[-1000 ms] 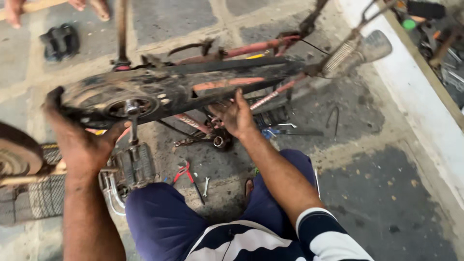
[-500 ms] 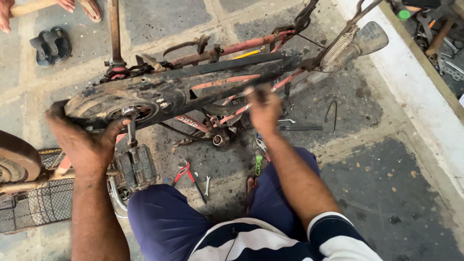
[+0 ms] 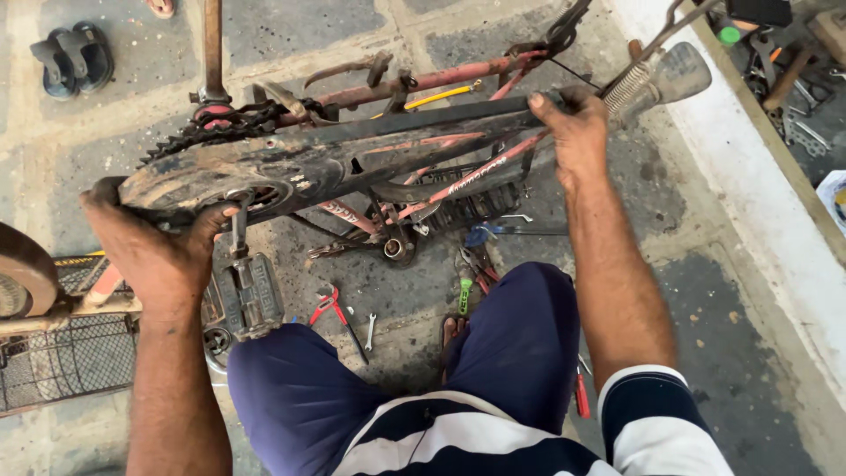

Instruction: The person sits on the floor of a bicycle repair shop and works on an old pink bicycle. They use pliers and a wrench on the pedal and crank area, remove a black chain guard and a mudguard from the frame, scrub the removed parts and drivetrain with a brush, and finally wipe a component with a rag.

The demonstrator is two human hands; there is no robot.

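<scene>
Head view: right hand (image 3: 577, 132) has moved from mid-frame to grip the black chain guard's (image 3: 352, 154) far end. Left hand (image 3: 154, 242) stays clamped, fingers curled round its wide end.

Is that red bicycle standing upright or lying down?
Lying down: the red bicycle frame rests flat on the paved floor, with its pedal beside the knees.

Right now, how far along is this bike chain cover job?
Done: tools such as the red pliers lie out on the floor. In hand: left hand grips the black chain cover at its round end, right hand its narrow end, over the red frame. Left: whether it is fastened cannot be seen.
</scene>
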